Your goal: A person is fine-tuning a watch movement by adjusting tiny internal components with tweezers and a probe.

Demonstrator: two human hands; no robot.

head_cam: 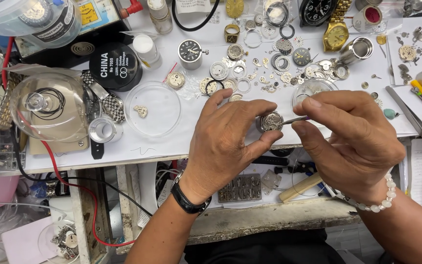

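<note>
My left hand (228,142) pinches a small round watch movement (270,121) between thumb and fingers, just above the white work mat (172,142). My right hand (352,142) grips a thin metal tool (294,119) whose tip touches the movement's right edge. A black watch sits on my left wrist, a pale bead bracelet on my right. Several loose gears, dials and watch parts (269,68) lie scattered on the mat beyond my hands.
A clear round dish (153,108) with one small part sits to the left, beside a glass dome (50,105) and a black round tin (116,65). Gold watch (336,35) at back; tweezers (416,120) at right. An open drawer (250,188) lies below.
</note>
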